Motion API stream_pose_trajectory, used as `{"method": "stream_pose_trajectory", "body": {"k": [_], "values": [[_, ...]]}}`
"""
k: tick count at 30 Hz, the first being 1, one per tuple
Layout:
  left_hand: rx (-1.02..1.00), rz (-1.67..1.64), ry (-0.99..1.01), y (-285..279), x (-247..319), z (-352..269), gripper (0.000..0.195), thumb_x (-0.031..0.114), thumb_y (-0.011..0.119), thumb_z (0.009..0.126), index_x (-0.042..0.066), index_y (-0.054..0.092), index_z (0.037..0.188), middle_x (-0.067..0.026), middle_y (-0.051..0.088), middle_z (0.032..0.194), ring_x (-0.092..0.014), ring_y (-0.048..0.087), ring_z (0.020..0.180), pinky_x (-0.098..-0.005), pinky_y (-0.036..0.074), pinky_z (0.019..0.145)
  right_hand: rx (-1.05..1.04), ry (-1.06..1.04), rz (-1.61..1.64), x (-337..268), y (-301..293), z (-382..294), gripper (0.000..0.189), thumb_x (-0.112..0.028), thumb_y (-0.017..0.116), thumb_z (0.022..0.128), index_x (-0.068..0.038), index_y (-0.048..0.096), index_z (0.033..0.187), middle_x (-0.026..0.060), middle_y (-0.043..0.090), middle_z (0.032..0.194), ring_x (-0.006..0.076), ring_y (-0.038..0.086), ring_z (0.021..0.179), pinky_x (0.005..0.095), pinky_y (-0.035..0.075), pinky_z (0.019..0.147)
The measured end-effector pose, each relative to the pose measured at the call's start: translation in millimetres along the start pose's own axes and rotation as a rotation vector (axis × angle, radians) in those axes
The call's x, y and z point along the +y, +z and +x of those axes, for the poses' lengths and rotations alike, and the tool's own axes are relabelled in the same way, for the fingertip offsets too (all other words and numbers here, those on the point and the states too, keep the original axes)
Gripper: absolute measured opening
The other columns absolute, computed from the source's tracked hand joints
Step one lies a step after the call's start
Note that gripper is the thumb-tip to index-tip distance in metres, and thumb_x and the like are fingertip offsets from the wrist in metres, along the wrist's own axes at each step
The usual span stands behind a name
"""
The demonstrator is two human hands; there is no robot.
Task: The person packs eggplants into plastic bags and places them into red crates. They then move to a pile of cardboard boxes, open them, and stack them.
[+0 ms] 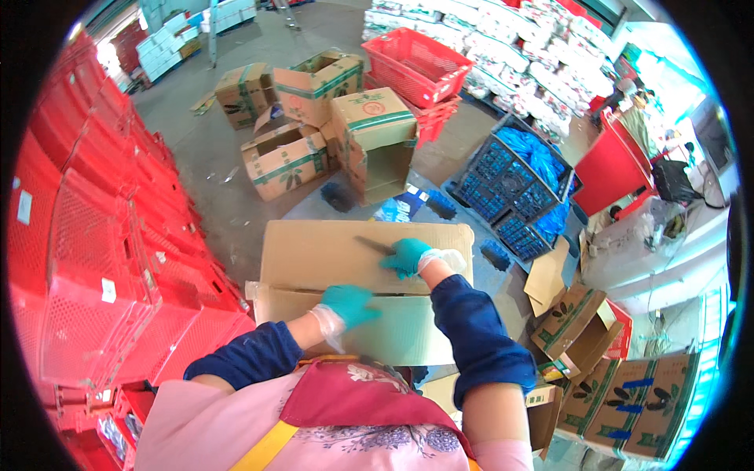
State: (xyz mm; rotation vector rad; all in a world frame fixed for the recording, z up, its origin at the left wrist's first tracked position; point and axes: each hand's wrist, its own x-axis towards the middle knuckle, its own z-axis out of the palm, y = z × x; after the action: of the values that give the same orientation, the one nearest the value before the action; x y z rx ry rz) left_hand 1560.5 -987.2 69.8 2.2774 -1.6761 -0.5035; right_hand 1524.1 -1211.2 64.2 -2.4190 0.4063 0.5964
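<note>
A cardboard box (pixel 318 253) with plain brown top flaps stands right in front of me, its flaps folded inward to a long seam. My right hand (pixel 406 258), in a teal glove, grips a knife (pixel 372 243) above the far flap, its dark blade pointing left. My left hand (pixel 349 306), gloved the same way, is over the near flap (pixel 406 324) just below the seam. Its fingers are blurred and spread, with nothing seen in them; whether it touches the cardboard I cannot tell. What is inside the box is hidden.
Stacked red plastic crates (pixel 100 247) wall off the left. Beyond the box lie several opened cartons (pixel 377 126) and red baskets (pixel 418 65). To the right stand a black crate (pixel 506 182) with blue plastic bags and more cartons (pixel 624 406). White packages (pixel 495 53) are piled behind.
</note>
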Motion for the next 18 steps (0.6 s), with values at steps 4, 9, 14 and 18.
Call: {"method": "stream_pose_trajectory", "body": {"k": [4,9,14,18], "values": [[0.047,-0.035,-0.009,8,-11,-3,0.043,0.05,0.058,0.076,0.007,0.06,0.076,-0.0162,0.061,0.076,-0.036,0.059,0.071,-0.0456,0.045,0.061,0.137,0.029,0.294,43,-34,-69,0.055,-0.056,0.044,0.085,-0.003,0.058,0.095,0.0083,0.062,0.073,0.0172,0.06,0.06,0.0301,0.048,0.056],[0.069,-0.034,-0.042,6,-14,-7,0.044,0.051,0.06,0.074,0.006,0.059,0.073,-0.0163,0.059,0.071,-0.036,0.057,0.07,-0.045,0.044,0.06,-0.266,0.32,-0.136,101,-34,-140,0.043,-0.056,0.043,0.084,-0.025,0.063,0.105,0.0092,0.063,0.067,0.0242,0.062,0.061,0.0345,0.048,0.065],[0.062,-0.041,-0.04,4,-3,-11,0.046,0.051,0.061,0.074,0.005,0.059,0.07,-0.0155,0.058,0.068,-0.036,0.057,0.068,-0.0444,0.044,0.059,-0.18,0.217,-0.561,165,-6,-150,0.035,-0.044,0.066,0.069,-0.011,0.067,0.083,0.0084,0.066,0.077,0.0249,0.064,0.066,0.0354,0.049,0.059],[0.053,-0.029,-0.054,5,3,-17,0.045,0.052,0.056,0.076,0.008,0.06,0.072,-0.0148,0.061,0.074,-0.034,0.059,0.071,-0.044,0.045,0.06,0.208,0.116,-0.646,172,20,-141,0.021,-0.031,0.068,0.065,-0.015,0.067,0.08,0.0093,0.065,0.079,0.0286,0.063,0.073,0.0374,0.049,0.064]]}}
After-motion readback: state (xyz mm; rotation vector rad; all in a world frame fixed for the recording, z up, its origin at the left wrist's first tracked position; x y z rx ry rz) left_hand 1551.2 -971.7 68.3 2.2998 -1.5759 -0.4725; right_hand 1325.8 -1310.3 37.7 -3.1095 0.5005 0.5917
